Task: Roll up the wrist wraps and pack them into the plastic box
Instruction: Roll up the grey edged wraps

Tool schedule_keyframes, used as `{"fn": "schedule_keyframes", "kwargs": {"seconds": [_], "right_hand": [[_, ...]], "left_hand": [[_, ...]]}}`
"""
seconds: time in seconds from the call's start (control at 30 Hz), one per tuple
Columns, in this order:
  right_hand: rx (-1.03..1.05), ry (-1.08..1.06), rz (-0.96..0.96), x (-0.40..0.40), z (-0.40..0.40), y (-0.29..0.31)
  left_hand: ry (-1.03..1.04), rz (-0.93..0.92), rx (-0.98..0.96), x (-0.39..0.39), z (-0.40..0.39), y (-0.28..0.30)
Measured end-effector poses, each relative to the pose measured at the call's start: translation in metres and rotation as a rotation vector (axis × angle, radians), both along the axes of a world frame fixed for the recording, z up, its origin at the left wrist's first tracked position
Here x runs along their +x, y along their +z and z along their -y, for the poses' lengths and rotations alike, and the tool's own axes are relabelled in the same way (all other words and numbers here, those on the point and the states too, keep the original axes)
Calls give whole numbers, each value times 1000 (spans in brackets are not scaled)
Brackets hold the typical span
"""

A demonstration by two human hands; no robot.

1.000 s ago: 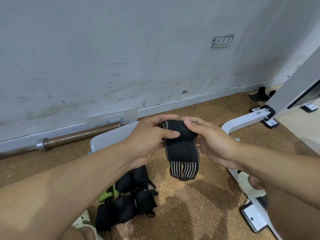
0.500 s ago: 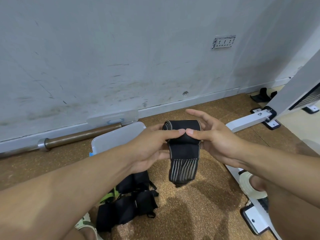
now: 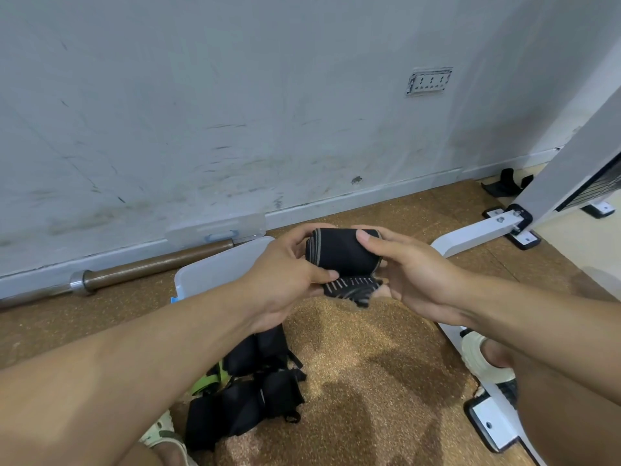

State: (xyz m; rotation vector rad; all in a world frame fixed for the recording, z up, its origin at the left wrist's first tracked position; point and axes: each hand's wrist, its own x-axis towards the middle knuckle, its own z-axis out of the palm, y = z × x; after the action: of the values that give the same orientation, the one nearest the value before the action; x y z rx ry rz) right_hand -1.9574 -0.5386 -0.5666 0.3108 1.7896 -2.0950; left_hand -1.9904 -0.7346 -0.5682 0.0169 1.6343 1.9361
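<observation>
Step in hand: both hands are rolling one black wrist wrap (image 3: 342,255) in the air, above the cork floor (image 3: 369,381).
Left hand (image 3: 285,284): it is gripping the left end of the roll, fingers curling over the top and the thumb pressing underneath near the loose tail.
Right hand (image 3: 408,274): it is holding the right end, thumb lying on top of the roll and fingers cupping below.
Wrap state: most of the length is sitting in a firm cylinder; only a short striped tail (image 3: 356,289) is hanging just below the roll, between the two hands.
Doing it well: I judge the hands should be keeping tension on the tail while turning the roll toward it, edges staying lined up so the roll is not coning; then pressing the tail flat so it is closing on itself.
Plastic box (image 3: 215,270): it is lying on the floor just beyond and below the left hand, its inside hidden by the forearm.
Other wraps (image 3: 248,395): a dark pile is waiting under the left forearm, near the person.
Risk: loosening either grip is likely letting the roll spring open.
</observation>
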Motion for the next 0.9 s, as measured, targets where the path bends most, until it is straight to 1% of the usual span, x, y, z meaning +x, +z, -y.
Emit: {"fn": "schedule_keyframes", "kwargs": {"seconds": [0.1,0.2,0.27,0.4,0.53,0.63,0.7,0.77,0.83,0.9], "right_hand": [[-23,30,36,1,1,2],[-107,-11,47,0,1,4],[-148,-43,38,-1,-1,3],[-151,-55,-17,-2,-4,1],[-46,6,-94,-1,-4,-2],[32,18,-142,0,0,-4],[67,-23,-133,0,3,-5],[42,-56,-92,2,9,-5],[-30,-75,-32,6,20,-5],[-25,-98,-8,9,30,-7]], "left_hand": [[3,-25,-26,1,0,0],[7,-9,-43,1,1,1],[7,51,-21,0,0,4],[-5,247,121,3,1,14],[22,314,167,3,2,17],[69,303,114,2,-2,11],[111,281,98,2,-5,8],[154,256,82,3,-7,7],[177,235,84,6,-9,8],[197,208,86,12,-13,7]]}}
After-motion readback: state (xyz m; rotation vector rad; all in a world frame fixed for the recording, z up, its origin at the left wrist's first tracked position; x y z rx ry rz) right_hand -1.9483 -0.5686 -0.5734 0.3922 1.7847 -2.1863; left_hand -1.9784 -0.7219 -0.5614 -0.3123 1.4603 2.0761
